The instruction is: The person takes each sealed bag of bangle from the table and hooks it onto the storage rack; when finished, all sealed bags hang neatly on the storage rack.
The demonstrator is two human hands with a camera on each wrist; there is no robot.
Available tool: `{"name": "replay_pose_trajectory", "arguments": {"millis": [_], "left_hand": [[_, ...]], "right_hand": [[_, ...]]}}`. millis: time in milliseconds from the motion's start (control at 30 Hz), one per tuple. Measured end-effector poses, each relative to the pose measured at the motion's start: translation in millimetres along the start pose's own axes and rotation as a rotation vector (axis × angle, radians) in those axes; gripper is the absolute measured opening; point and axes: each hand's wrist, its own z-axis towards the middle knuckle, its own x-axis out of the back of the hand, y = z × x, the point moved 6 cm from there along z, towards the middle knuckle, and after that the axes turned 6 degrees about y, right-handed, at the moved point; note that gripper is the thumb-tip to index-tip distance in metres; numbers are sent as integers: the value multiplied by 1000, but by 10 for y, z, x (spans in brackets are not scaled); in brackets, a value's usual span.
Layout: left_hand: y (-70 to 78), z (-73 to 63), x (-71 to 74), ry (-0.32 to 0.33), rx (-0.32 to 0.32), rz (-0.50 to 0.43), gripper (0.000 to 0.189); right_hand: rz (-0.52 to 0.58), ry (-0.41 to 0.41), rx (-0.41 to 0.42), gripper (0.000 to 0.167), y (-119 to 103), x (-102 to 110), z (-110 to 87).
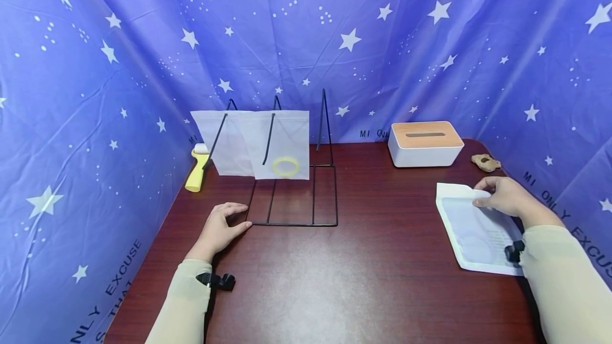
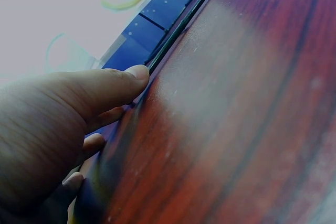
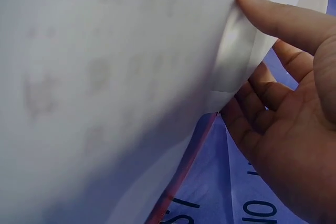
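A black wire rack stands on the table with two flat, whitish translucent pouches upright between its dividers. A yellow ring shows low on the front pouch. At the rack's front left corner, my left hand holds the frame, thumb on the front wire and fingers along the side wire. Over on the right, my right hand pinches the upper right edge of a white flat packet with a translucent front. Faint printing appears on the packet in the right wrist view.
A white tissue box with a wooden lid stands at the back right. Beside it lies a small brown object. A yellow-handled lint roller is left of the rack. Star-patterned blue curtains enclose the dark red table.
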Motion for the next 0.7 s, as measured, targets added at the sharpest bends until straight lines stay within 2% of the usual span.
{"name": "replay_pose_trajectory", "arguments": {"millis": [400,700], "left_hand": [[21,12,5,21,-12,-11,48],[23,-3,-2,23,-8,2,46]], "right_hand": [[11,72,29,47,-37,22,-58],[38,167,58,29,-104,117,-134]]}}
